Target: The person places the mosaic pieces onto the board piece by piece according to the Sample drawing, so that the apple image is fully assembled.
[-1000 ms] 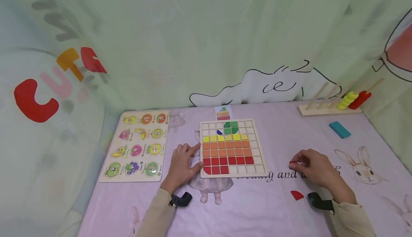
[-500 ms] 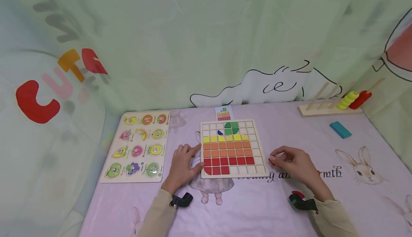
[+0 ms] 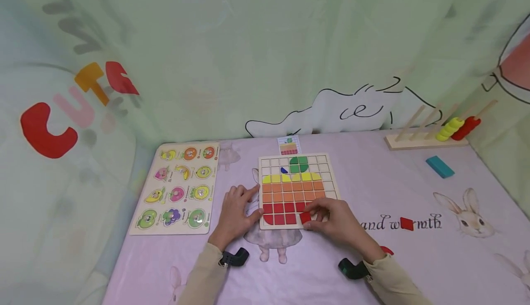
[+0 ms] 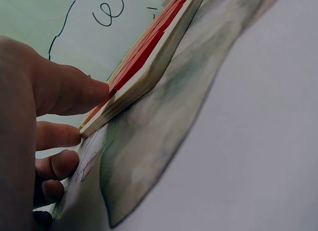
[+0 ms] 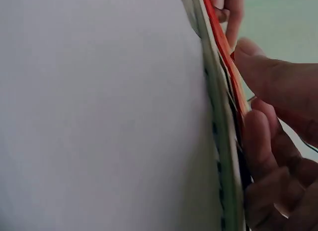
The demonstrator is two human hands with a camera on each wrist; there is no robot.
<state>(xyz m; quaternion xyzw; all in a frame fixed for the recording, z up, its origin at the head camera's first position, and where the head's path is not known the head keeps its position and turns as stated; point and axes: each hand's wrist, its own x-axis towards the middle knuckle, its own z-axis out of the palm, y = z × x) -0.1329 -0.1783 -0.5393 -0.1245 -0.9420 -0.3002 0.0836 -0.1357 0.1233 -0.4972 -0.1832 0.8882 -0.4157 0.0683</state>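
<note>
A wooden grid board bears rows of red, orange and yellow tiles, with green pieces and a small blue one higher up. My left hand is at its left side, thumb and index finger extended against the edge. In the left wrist view the thumb meets the board's corner. My right hand pinches a red square tile over the bottom row, beside the red tiles there. The right wrist view shows the right thumb close over the board, the tile mostly hidden.
A loose red square tile and a partly hidden red piece lie on the right. Behind the board is a small pattern card. Around stand a fruit puzzle, a teal block and a peg stacker with beads.
My right hand has moved left from the table onto the board's bottom row, carrying the red tile. The loose red square on the table has come into view. My left hand has stayed put.
</note>
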